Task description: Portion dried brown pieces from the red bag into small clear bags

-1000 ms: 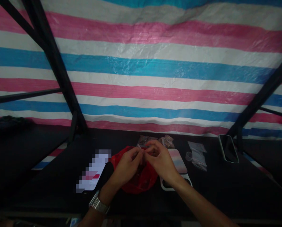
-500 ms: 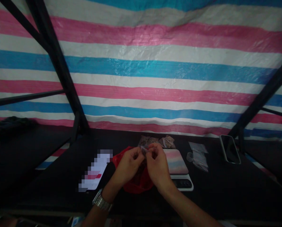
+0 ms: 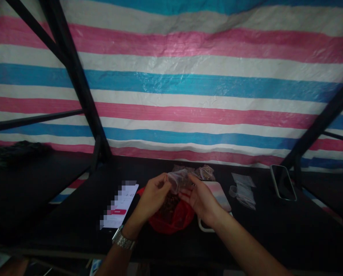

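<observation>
A small clear plastic bag (image 3: 177, 181) spans the gap between my hands, above a red plastic bag (image 3: 175, 220) lying open with brown dried bits (image 3: 168, 203) inside. My left hand (image 3: 154, 195) pinches the clear bag's left end between thumb and fingers; a metal watch is on that wrist. My right hand (image 3: 203, 199) holds the clear bag's right side, thumb above and fingers spread below. Beneath my right forearm, a kitchen scale (image 3: 219, 193) with a pinkish top is partly hidden. Behind my hands lie filled small bags (image 3: 206, 172).
Flat clear bags (image 3: 244, 191) and a clear ring-shaped item (image 3: 233, 191) lie right of the scale. A dark-screened phone (image 3: 283, 182) sits farther right; a lit phone (image 3: 121, 207) lies left. Black frame posts (image 3: 85, 99) and a striped sheet (image 3: 188, 115) stand behind the black table (image 3: 73, 218).
My hands have moved apart, and the clear bag shows more fully between them. My right hand's fingers have spread and shifted right, now covering more of the scale. The view shifted slightly.
</observation>
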`<state>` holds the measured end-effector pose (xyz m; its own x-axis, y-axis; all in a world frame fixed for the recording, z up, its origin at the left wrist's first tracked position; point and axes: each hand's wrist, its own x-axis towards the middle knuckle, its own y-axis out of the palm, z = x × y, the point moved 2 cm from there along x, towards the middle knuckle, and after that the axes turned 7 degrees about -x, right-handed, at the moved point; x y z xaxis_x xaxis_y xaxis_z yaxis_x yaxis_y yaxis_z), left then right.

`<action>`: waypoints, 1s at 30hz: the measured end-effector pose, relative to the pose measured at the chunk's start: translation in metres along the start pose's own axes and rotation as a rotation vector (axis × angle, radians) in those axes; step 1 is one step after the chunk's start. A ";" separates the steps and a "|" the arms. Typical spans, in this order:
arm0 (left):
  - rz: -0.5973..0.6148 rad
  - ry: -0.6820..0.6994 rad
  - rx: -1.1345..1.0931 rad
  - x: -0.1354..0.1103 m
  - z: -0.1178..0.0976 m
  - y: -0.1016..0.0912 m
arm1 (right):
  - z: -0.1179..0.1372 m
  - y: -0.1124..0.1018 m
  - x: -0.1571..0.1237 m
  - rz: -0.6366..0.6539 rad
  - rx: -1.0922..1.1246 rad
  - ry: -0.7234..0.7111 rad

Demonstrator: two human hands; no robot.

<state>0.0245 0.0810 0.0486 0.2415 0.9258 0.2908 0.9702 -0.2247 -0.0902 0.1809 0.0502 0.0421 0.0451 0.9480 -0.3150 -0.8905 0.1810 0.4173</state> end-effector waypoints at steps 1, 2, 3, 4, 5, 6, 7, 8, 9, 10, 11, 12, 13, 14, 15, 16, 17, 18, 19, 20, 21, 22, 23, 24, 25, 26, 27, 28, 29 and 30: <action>-0.003 0.007 0.029 -0.001 0.002 -0.003 | 0.003 -0.001 0.002 -0.005 -0.006 -0.035; -0.008 0.013 0.059 -0.001 0.004 -0.006 | 0.006 -0.003 0.004 -0.021 -0.036 -0.087; -0.014 0.018 0.086 -0.002 0.007 -0.010 | 0.008 -0.005 0.007 -0.036 -0.089 -0.150; -0.021 0.020 0.110 -0.003 0.011 -0.014 | 0.010 -0.007 0.010 -0.046 -0.159 -0.223; -0.029 0.019 0.129 -0.004 0.014 -0.019 | 0.012 -0.009 0.012 -0.056 -0.241 -0.309; -0.042 0.015 0.140 -0.004 0.018 -0.024 | 0.012 -0.010 0.015 -0.061 -0.330 -0.403; -0.059 0.010 0.146 -0.005 0.022 -0.029 | 0.012 -0.010 0.017 -0.057 -0.419 -0.496; -0.078 0.005 0.147 -0.005 0.025 -0.033 | 0.012 -0.010 0.018 -0.041 -0.505 -0.576; -0.093 0.002 0.144 -0.005 0.027 -0.037 | 0.010 -0.009 0.019 -0.015 -0.582 -0.633; -0.099 -0.001 0.137 -0.006 0.029 -0.039 | 0.008 -0.007 0.020 0.023 -0.648 -0.665; -0.095 -0.002 0.131 -0.006 0.031 -0.040 | 0.005 -0.005 0.020 0.064 -0.704 -0.678; -0.080 -0.003 0.125 -0.006 0.031 -0.040 | 0.003 -0.003 0.019 0.099 -0.752 -0.683; -0.058 -0.002 0.121 -0.007 0.032 -0.038 | 0.001 -0.001 0.019 0.122 -0.787 -0.686; -0.033 0.000 0.118 -0.008 0.031 -0.037 | -0.001 0.001 0.017 0.144 -0.810 -0.686; -0.006 0.003 0.116 -0.008 0.031 -0.035 | -0.003 0.002 0.016 0.165 -0.821 -0.685; 0.016 0.007 0.115 -0.009 0.030 -0.033 | -0.003 0.004 0.015 0.183 -0.821 -0.684; 0.032 0.012 0.112 -0.010 0.029 -0.032 | -0.004 0.005 0.014 0.199 -0.813 -0.683; 0.042 0.017 0.109 -0.010 0.028 -0.031 | -0.004 0.006 0.014 0.213 -0.800 -0.683; 0.045 0.022 0.104 -0.010 0.026 -0.030 | -0.003 0.006 0.014 0.222 -0.785 -0.684; 0.042 0.026 0.099 -0.010 0.025 -0.030 | -0.002 0.006 0.014 0.221 -0.771 -0.689; 0.034 0.029 0.093 -0.011 0.024 -0.030 | -0.002 0.005 0.015 0.210 -0.758 -0.693; 0.026 0.033 0.088 -0.011 0.023 -0.030 | -0.001 0.004 0.016 0.190 -0.752 -0.695; 0.020 0.035 0.084 -0.011 0.023 -0.030 | -0.001 0.003 0.017 0.161 -0.756 -0.697; 0.017 0.036 0.080 -0.011 0.023 -0.029 | 0.000 0.001 0.018 0.127 -0.767 -0.701; 0.019 0.035 0.079 -0.012 0.023 -0.028 | 0.000 0.000 0.019 0.098 -0.782 -0.703; 0.027 0.033 0.079 -0.012 0.023 -0.028 | -0.001 -0.001 0.020 0.074 -0.793 -0.707; 0.037 0.030 0.083 -0.013 0.024 -0.027 | -0.001 -0.002 0.021 0.058 -0.795 -0.711; 0.051 0.029 0.088 -0.014 0.025 -0.026 | -0.001 -0.002 0.021 0.050 -0.788 -0.711; 0.067 0.028 0.094 -0.015 0.026 -0.025 | -0.002 -0.002 0.021 0.048 -0.775 -0.704; 0.083 0.029 0.100 -0.015 0.027 -0.024 | -0.002 -0.002 0.020 0.053 -0.764 -0.690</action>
<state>-0.0027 0.0801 0.0209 0.3226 0.8958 0.3057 0.9406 -0.2672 -0.2096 0.1828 0.0682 0.0334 0.0329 0.9374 0.3468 -0.9383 0.1485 -0.3123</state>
